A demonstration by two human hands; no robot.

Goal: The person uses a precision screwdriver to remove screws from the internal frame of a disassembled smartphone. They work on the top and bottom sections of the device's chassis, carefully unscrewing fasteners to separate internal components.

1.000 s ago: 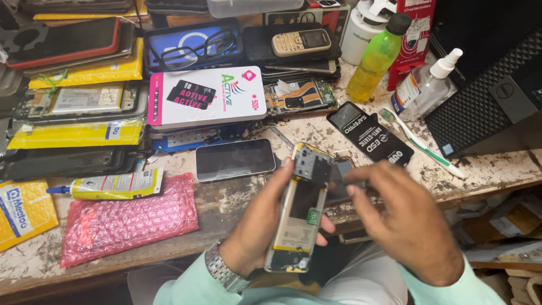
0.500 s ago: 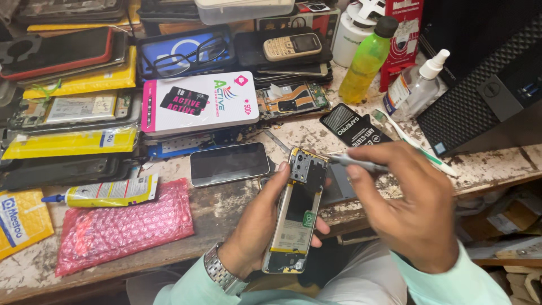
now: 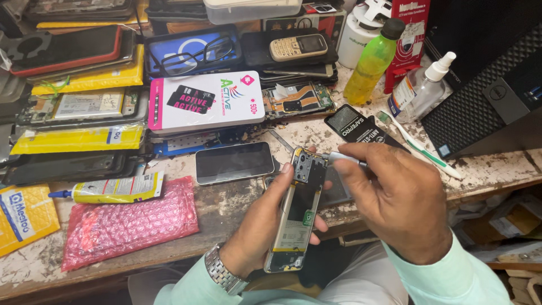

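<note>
Barely shifted, right hand (image 3: 398,203) angles screwdriver (image 3: 345,158) (tip down) onto opened phone (image 3: 296,217).

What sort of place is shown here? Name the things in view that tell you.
Most likely a phone repair bench. The left hand holds an opened phone, the right hand puts a thin metal tool to it, and a bare circuit board lies on the worn worktop.

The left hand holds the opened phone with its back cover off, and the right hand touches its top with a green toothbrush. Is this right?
Not quite. In the head view the right hand holds a slim metal tool, not the toothbrush, which lies on the bench. The left hand does hold the opened phone.
</note>
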